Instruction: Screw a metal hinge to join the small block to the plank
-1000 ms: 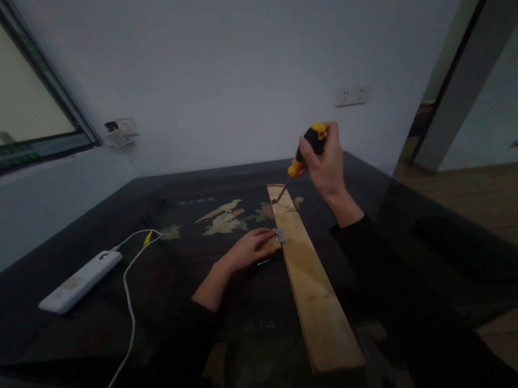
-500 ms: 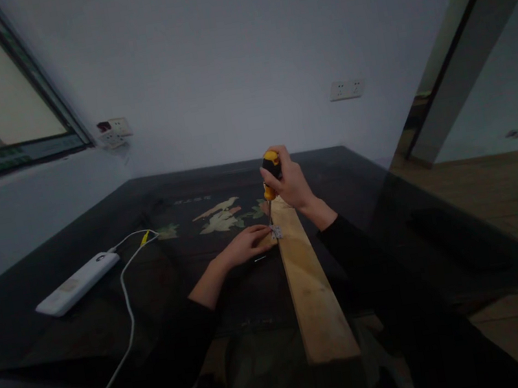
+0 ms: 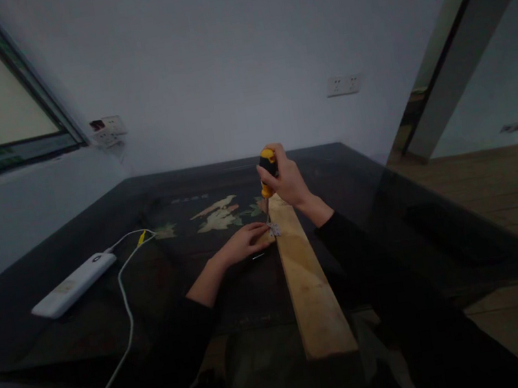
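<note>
My right hand [image 3: 287, 179] is wrapped round the yellow and black handle of a screwdriver [image 3: 266, 189]. Its shaft points down, with the tip at a small metal hinge [image 3: 274, 229]. The hinge lies at the left edge of a long wooden plank [image 3: 309, 278]. From the left, my left hand [image 3: 244, 243] grips at the hinge, fingers and thumb closed about its left side. Something wood-coloured shows between them, partly hidden by the fingers. The plank runs toward me and its near end sticks out past the table edge.
On the left of the dark table [image 3: 193, 276] lies a white power strip [image 3: 74, 285] with a white cable [image 3: 126, 300] trailing off the near edge. A small thin bright object [image 3: 258, 256] lies below my left hand. The wall behind has sockets [image 3: 343, 85].
The whole view has shifted slightly. Both hands, the screwdriver and the hinge keep nearly the same places relative to the plank.
</note>
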{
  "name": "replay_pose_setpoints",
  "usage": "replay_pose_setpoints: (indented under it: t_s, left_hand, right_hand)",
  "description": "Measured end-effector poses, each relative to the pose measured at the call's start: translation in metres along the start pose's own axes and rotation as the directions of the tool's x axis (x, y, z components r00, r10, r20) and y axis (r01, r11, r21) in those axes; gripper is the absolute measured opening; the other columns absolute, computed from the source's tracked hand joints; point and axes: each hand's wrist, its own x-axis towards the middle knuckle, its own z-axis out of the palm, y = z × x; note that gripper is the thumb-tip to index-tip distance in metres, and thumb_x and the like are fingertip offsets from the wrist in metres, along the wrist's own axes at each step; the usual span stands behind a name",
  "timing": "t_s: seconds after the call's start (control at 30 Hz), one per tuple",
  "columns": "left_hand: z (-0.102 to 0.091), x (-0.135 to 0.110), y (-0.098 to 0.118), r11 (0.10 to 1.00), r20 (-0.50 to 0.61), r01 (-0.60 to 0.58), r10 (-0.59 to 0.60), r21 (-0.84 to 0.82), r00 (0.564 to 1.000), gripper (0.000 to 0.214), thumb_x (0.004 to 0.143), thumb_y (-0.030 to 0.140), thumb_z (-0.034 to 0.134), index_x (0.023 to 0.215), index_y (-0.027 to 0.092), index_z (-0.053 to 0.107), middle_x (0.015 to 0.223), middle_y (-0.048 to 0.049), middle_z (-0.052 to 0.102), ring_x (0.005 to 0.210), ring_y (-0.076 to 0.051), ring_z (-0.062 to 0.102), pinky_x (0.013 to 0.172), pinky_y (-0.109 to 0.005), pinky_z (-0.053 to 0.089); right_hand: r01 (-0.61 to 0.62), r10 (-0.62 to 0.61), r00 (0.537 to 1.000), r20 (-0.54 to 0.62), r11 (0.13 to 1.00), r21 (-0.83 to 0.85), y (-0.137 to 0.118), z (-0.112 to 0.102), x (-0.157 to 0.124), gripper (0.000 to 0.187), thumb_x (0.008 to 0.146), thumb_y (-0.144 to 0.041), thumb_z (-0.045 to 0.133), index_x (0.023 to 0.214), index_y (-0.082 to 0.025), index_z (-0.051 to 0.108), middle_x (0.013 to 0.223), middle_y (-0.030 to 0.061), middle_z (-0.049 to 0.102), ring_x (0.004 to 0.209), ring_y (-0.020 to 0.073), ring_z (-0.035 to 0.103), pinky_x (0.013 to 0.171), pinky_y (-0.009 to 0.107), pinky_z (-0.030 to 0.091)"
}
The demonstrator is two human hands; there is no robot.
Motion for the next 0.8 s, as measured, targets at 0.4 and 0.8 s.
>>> replay_pose_setpoints:
  t_s: [0.4, 0.8]
  left_hand:
    - [0.000, -0.001, -0.001, 1.000, 0.003, 0.006, -0.006, 0.018, 1.000, 0.053, 0.093, 0.043, 0.053, 0.140, 0.019, 0.049, 0.144, -0.0133, 0.048, 0.131, -0.026, 0.047, 0.110, -0.039, 0.036]
    - [0.001, 0.000, -0.004, 1.000, -0.006, -0.019, 0.019, -0.009, 1.000, 0.054, 0.093, 0.044, 0.054, 0.139, 0.017, 0.050, 0.142, -0.0144, 0.050, 0.130, -0.026, 0.048, 0.110, -0.040, 0.036]
  right_hand:
    - [-0.003, 0.004, 0.999, 0.048, 1.000, -0.013, 0.003, -0.001, 0.000, 0.038, 0.086, -0.040, 0.053, 0.119, -0.022, 0.045, 0.079, 0.0003, 0.057, 0.062, 0.0134, 0.052, 0.061, 0.029, 0.042]
    - [0.084, -0.102, 0.964, 0.245, 0.993, 0.082, -0.002, -0.011, 0.005, 0.036, 0.085, -0.031, 0.051, 0.119, -0.022, 0.044, 0.089, 0.0009, 0.053, 0.073, 0.0137, 0.053, 0.068, 0.030, 0.045]
